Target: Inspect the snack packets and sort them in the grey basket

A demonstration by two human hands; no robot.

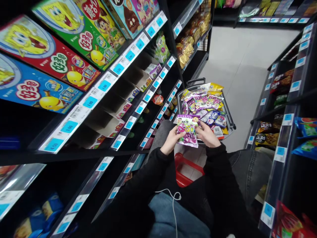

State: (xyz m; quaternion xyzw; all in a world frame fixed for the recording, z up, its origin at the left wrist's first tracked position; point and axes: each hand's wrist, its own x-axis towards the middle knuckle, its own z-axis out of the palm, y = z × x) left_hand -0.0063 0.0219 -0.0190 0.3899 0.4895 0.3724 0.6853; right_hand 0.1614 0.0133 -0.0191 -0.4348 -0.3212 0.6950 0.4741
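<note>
Between my two hands is a purple, white and green candy bag point(187, 130), its printed front facing up. My left hand point(171, 138) grips its left side, thumb lying across the front. On the opposite edge my right hand point(207, 134) pinches the bag near its upper right corner. Just beyond them, a dark-rimmed shopping basket point(229, 114) is heaped with candy bags point(206, 101) in purple, yellow and blue. Part of the basket's near side is hidden behind my hands and the held bag.
On the left, a black shelf with price labels point(104, 85) carries cartoon snack boxes point(61, 62) and open cardboard trays point(109, 124). Gold-wrapped packs point(185, 53) sit farther along. Another snack shelf point(279, 152) stands close on the right. A red plastic frame point(184, 181) is below my hands.
</note>
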